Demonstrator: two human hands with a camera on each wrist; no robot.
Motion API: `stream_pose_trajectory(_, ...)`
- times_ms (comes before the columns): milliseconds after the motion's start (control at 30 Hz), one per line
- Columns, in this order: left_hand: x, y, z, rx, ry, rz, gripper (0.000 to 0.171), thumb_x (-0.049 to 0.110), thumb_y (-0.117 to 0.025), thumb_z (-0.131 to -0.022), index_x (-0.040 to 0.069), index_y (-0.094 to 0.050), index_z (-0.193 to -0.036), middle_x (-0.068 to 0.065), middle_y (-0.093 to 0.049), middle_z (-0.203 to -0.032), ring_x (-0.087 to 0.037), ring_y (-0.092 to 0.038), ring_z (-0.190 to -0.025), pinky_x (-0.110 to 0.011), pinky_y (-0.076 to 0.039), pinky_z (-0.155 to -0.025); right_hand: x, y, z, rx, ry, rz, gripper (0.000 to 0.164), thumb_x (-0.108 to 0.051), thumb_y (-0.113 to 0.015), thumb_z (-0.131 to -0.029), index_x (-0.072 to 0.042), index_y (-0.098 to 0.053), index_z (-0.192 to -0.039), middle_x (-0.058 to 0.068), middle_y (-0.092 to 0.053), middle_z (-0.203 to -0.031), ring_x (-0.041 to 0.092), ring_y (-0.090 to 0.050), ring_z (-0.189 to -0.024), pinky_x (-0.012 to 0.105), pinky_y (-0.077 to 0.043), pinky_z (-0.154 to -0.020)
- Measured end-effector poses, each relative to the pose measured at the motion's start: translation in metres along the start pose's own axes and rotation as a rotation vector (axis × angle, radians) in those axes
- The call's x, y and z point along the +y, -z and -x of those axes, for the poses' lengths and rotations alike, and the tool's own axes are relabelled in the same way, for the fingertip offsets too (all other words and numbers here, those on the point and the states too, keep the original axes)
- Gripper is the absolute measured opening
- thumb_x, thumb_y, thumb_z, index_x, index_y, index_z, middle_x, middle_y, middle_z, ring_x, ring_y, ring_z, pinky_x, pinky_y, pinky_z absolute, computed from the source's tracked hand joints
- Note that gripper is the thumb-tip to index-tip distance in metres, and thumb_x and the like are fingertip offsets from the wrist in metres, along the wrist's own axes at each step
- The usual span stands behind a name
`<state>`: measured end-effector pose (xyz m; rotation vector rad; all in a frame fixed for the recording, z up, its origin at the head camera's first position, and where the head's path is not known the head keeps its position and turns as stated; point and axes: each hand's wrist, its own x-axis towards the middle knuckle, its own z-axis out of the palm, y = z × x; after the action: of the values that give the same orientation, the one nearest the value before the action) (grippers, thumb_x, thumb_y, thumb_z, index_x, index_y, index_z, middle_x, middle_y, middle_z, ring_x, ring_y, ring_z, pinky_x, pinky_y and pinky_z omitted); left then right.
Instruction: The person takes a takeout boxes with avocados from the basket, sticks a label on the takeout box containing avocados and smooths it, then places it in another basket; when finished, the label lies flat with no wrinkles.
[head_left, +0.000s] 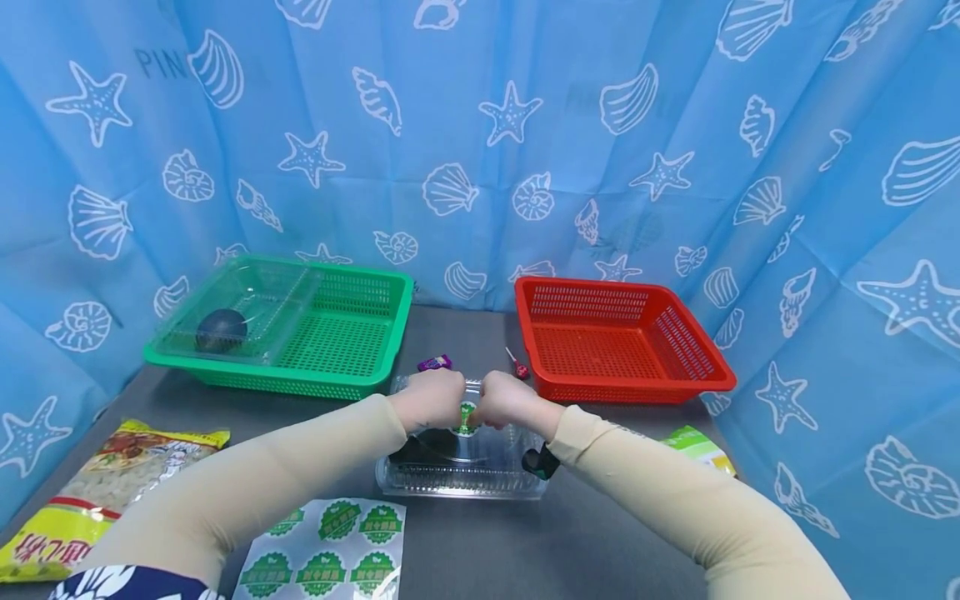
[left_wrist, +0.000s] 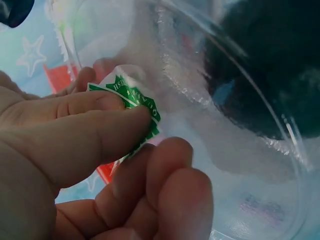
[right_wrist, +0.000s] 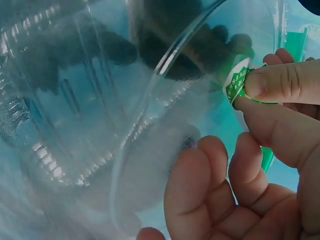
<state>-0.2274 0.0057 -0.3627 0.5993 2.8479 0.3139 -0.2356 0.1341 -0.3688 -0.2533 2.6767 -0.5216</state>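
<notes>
Both hands meet over a clear plastic container point(head_left: 480, 483) in the middle of the table. Between them is a green and white round sticker point(head_left: 467, 417), bent at its edge in the wrist views. My left hand point(head_left: 433, 398) pinches one side of it between thumb and finger. On the opposite side my right hand point(head_left: 512, 400) pinches it too, other fingers curled beneath. Through the clear plastic a large dark item point(left_wrist: 275, 65) shows in the left wrist view. A sheet of matching green stickers point(head_left: 322, 550) lies in front of the left forearm.
A green basket point(head_left: 360, 379) at back left bears another clear container with a dark round item point(head_left: 221, 331). The red basket point(head_left: 630, 392) stands back right. Behind the container lie a purple packet point(head_left: 435, 363) and a lollipop point(head_left: 519, 367). Food bags point(head_left: 112, 467) flank the arms.
</notes>
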Motion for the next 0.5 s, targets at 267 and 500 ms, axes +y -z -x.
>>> stream_pose_trajectory(267, -0.001, -0.004, -0.001, 0.062, -0.015, -0.140, 0.016, 0.024, -0.069, -0.067, 0.013, -0.057, -0.066, 0.003, -0.051, -0.056, -0.013, -0.046, -0.050, -0.030, -0.040, -0.041, 0.000, 0.000, 0.000, 0.057, 0.080, 0.130, 0.028, -0.022, -0.071, -0.065, -0.015, -0.048, -0.050, -0.003, -0.043, -0.045, 0.011, -0.039, -0.042, 0.025, -0.029, -0.038)
stream_pose_trajectory(500, -0.012, -0.001, 0.017, 0.150, -0.304, -0.165, 0.011, 0.021, -0.061, -0.074, 0.014, -0.060, -0.065, 0.004, -0.050, -0.061, -0.010, -0.042, -0.053, -0.027, -0.038, -0.042, 0.016, 0.005, 0.013, 0.266, 0.697, 0.546, 0.009, -0.015, -0.058, -0.076, -0.018, -0.065, -0.078, -0.006, -0.057, -0.076, 0.009, -0.049, -0.067, 0.022, -0.041, -0.053)
